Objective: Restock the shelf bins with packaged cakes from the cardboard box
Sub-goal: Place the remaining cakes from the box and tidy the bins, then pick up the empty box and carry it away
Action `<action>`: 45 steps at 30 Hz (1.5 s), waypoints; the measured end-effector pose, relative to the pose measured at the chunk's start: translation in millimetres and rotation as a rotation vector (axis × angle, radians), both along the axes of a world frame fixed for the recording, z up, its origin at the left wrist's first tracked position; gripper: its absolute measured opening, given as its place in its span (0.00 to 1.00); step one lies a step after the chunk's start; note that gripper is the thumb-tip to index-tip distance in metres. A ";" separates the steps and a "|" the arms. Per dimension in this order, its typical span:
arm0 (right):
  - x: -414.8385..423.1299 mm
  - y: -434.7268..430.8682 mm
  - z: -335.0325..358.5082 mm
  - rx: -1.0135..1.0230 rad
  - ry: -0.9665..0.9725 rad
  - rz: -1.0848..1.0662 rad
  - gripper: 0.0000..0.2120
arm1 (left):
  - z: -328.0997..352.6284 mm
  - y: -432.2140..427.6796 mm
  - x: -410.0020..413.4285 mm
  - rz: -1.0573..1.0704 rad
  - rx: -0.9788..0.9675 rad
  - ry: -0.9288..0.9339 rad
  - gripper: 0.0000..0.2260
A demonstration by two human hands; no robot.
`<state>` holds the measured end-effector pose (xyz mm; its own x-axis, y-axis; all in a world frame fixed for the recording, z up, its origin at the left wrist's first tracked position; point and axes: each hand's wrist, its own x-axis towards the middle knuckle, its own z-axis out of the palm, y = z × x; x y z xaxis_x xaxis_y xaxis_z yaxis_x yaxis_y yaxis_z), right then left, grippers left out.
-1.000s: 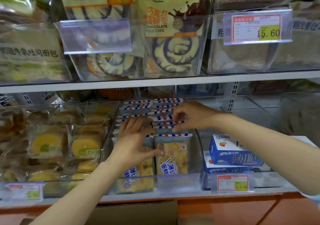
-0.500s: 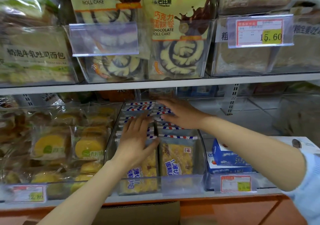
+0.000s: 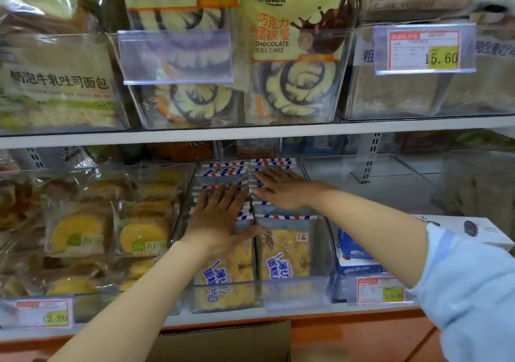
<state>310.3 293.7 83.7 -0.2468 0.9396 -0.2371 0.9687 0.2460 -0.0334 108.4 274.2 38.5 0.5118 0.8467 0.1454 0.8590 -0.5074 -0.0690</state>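
Observation:
Two rows of packaged sliced cakes [image 3: 284, 250], with yellow fronts and red-blue striped top edges, fill a clear shelf bin [image 3: 295, 292] on the lower shelf. My left hand [image 3: 217, 216] lies flat, fingers spread, on the tops of the left row. My right hand [image 3: 281, 191] rests flat on the tops of the right row, further back. Neither hand grips a package. A corner of the cardboard box [image 3: 223, 342] shows below the shelf edge.
A bin of yellow round cakes [image 3: 80, 236] stands left of the cake bin. A blue and white carton [image 3: 354, 255] sits in the bin to the right. The shelf above holds chocolate roll cake bags [image 3: 295, 55] and bread bins with a price tag [image 3: 423, 49].
Both hands have slid further back over the package tops and flattened; the right hand's fingers, pinched a second ago, are now spread. The view has shifted closer to the shelf.

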 end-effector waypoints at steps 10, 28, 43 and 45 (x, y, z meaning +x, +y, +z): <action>-13.8 -20.0 -1.8 -0.012 -0.035 -0.095 0.40 | 1.8 -10.5 -10.6 0.136 0.044 0.024 0.57; 127.3 -218.9 30.8 0.380 0.222 -0.285 0.39 | 35.5 -88.2 63.5 -0.427 0.076 -0.448 0.31; 193.8 -211.7 -5.8 0.489 0.385 -0.114 0.28 | 18.3 -104.3 120.8 -0.342 0.112 -0.388 0.32; 199.9 -215.8 -10.5 0.551 0.334 -0.124 0.29 | 16.3 -107.5 122.0 -0.327 0.098 -0.368 0.35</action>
<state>510.2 77.9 73.3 -0.1060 0.9279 0.3575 0.9501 0.2006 -0.2388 230.4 166.7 54.8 0.6483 0.6235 0.4371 0.6322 -0.7607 0.1474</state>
